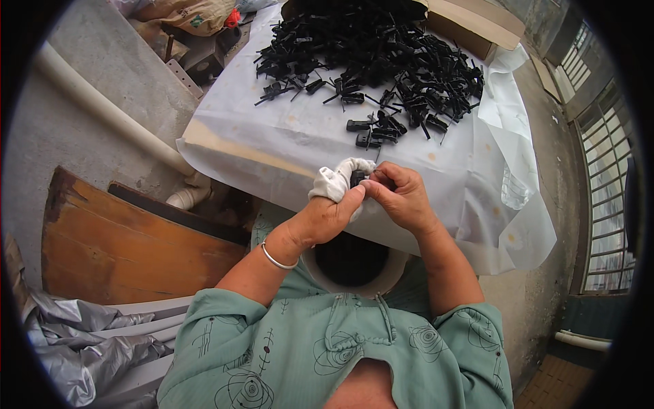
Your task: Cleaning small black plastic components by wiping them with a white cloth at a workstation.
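Observation:
My left hand (320,217), its fingers wrapped in white cloth (330,183), holds a small black plastic part (357,178) just over the table's near edge. Close against it, my right hand (409,203) has thumb and forefinger pinched together at the part. Whatever lies between those right fingertips is too small to make out. A few loose black plastic parts (371,133) with thin sticking-out stems lie just beyond my hands. Farther back, a large heap of similar black parts (381,48) covers the far side of the table.
A whitish translucent sheet (449,174) covers the table and hangs over its edge. Below my hands, a pale bucket (393,271) with a dark inside stands between my legs. A cardboard box (470,27) sits at the back right; a brown wooden board (136,249) leans at left.

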`<action>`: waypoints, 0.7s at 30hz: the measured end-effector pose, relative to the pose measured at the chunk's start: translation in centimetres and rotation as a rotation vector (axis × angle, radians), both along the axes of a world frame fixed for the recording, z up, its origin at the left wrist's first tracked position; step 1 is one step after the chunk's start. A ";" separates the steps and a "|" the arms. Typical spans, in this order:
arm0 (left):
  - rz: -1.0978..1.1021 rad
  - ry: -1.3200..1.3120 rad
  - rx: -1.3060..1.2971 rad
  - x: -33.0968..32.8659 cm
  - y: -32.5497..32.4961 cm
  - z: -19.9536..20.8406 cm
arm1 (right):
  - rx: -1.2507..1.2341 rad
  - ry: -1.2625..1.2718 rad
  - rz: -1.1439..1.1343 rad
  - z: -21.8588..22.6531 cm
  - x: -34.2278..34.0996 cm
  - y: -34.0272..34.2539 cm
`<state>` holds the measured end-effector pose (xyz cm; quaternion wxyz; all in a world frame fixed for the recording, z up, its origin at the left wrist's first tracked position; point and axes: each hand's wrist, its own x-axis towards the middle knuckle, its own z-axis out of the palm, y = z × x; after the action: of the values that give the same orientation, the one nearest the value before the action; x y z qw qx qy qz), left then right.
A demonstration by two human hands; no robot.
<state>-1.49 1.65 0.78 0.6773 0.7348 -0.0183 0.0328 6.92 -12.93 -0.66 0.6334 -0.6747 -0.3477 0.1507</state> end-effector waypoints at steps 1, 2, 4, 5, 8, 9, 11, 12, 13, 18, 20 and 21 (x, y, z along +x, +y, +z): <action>-0.006 -0.102 0.051 0.1 0.0 0.0 | 0.011 0.012 0.007 0.1 0.0 0.1; -0.006 -0.101 0.053 0.1 0.0 0.2 | 0.014 0.013 0.008 0.0 0.0 0.2; 0.038 0.127 0.015 -0.1 0.1 1.0 | -0.005 -0.149 -0.010 -0.2 0.0 0.4; 0.039 0.126 0.015 0.0 0.1 0.7 | -0.004 -0.150 -0.009 0.0 -0.1 0.5; 0.082 -0.071 0.162 0.6 -0.2 -0.7 | -0.097 -0.259 0.054 0.1 -0.4 0.6; 0.118 -0.138 0.291 0.7 -0.3 -0.9 | -0.129 -0.228 0.043 -0.1 -0.5 0.8; 0.150 -0.207 0.420 0.8 -0.4 -0.8 | -0.160 -0.198 0.028 -0.1 -0.5 1.1; 0.168 -0.251 0.464 0.6 -0.5 -0.5 | -0.139 -0.133 0.030 0.1 -0.6 1.2; 0.190 -0.294 0.510 0.3 -0.4 -0.1 | -0.114 -0.069 0.036 0.1 -0.7 1.3; 0.025 -0.233 0.571 -1.2 1.0 1.2 | -0.266 -0.270 -0.020 0.8 2.6 0.7; -0.148 -0.205 0.810 -1.5 1.4 2.1 | -0.334 -0.458 -0.320 0.0 4.2 0.9; -0.154 -0.207 0.809 -1.4 1.3 1.9 | -0.429 -0.581 -0.432 -1.6 5.4 0.9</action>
<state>-2.90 2.94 2.67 0.3294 0.9306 -0.1528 0.0459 12.30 -12.06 -2.27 0.3714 -0.8630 -0.3231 -0.1133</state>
